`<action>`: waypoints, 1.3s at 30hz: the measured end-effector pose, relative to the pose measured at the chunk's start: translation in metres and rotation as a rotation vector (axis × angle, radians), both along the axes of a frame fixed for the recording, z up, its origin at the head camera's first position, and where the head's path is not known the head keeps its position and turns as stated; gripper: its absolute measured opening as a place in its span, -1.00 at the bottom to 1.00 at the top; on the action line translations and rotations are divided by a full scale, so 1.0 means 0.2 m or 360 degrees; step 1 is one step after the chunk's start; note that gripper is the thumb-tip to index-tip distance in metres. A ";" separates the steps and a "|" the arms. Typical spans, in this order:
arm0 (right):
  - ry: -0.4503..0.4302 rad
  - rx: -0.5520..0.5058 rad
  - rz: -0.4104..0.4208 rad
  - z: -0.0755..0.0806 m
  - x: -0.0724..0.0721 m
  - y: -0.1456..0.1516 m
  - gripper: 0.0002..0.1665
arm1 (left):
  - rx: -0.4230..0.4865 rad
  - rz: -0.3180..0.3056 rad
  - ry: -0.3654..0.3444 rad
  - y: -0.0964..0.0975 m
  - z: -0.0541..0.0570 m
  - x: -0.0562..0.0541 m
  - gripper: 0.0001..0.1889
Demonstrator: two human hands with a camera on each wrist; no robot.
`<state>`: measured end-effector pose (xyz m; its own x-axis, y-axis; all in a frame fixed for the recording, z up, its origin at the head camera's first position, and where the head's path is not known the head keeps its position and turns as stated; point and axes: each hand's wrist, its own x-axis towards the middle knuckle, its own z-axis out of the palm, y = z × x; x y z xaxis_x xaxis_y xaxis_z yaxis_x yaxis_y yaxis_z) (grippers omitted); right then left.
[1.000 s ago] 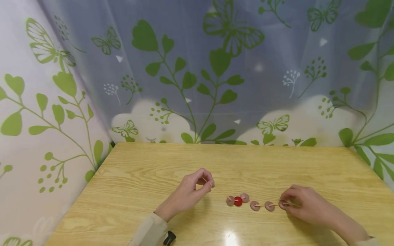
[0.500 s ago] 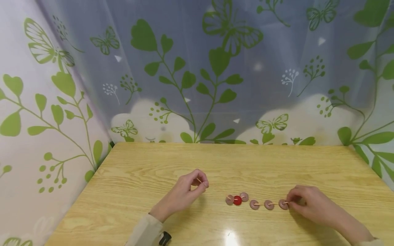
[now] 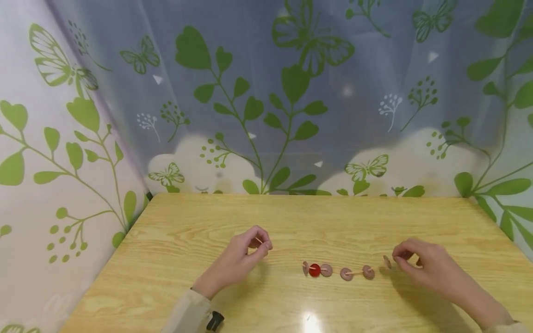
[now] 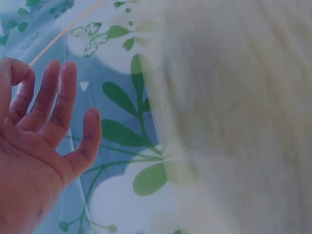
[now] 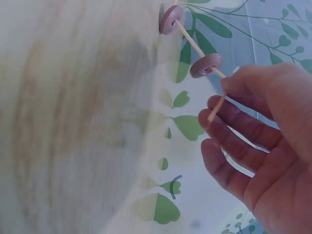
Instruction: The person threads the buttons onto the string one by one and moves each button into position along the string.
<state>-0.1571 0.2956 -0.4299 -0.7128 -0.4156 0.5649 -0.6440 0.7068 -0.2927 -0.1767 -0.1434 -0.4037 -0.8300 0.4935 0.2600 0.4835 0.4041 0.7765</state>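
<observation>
Between my hands runs a string [image 5: 191,40] threaded through several brownish-pink buttons [image 3: 346,274] and one red button [image 3: 314,270]. My left hand [image 3: 237,261] pinches one end between thumb and forefinger, its other fingers extended in the left wrist view; there the string [image 4: 63,35] leads up and away. My right hand [image 3: 437,270] pinches the string near its other end, just past the last button [image 5: 205,66], and a short tail [image 5: 217,108] hangs over its fingers. That button [image 3: 387,262] stands on edge beside the right fingertips. The leftmost button [image 3: 306,268] is tilted too.
A wood-grain table [image 3: 208,212] lies under the hands and the row of buttons. Behind it hangs a curtain [image 3: 258,92] printed with leaves and butterflies, and a similar cloth [image 3: 25,203] covers the left side. A black wrist strap [image 3: 215,320] shows by the left sleeve.
My left hand has drifted left. The right hand has shifted its hold on the string, then risen slightly, tipping the rightmost button on edge. The row has drawn straighter and the leftmost button has tilted.
</observation>
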 end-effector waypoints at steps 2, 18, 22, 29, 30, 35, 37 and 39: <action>0.0026 -0.0019 -0.0008 0.01 -0.01 0.00 -0.53 | 0.0002 0.0023 0.0008 -0.02 0.01 -0.01 -0.96; 0.0134 -0.0075 -0.0113 0.04 -0.07 0.00 -0.57 | 0.0069 0.0216 0.0103 -0.14 0.03 -0.09 -0.95; 0.0074 -0.0082 -0.0156 0.05 -0.09 0.00 -0.61 | 0.0079 0.0256 0.0120 -0.17 0.03 -0.12 -0.96; 0.0058 -0.0127 -0.0172 0.04 -0.15 -0.02 -0.70 | 0.0111 0.0304 0.0118 -0.21 0.01 -0.18 -0.95; 0.0066 -0.0130 -0.0169 0.03 -0.16 -0.03 -0.70 | 0.0119 0.0310 0.0124 -0.21 0.01 -0.19 -0.94; 0.0077 -0.0123 -0.0160 0.04 -0.21 -0.06 -0.74 | 0.0126 0.0356 0.0130 -0.25 0.00 -0.25 -0.92; 0.0067 -0.0116 -0.0165 0.05 -0.23 -0.08 -0.75 | 0.0124 0.0376 0.0122 -0.26 -0.01 -0.27 -0.91; 0.0043 -0.0120 -0.0167 0.06 -0.25 -0.10 -0.76 | 0.0128 0.0410 0.0104 -0.27 -0.03 -0.30 -0.90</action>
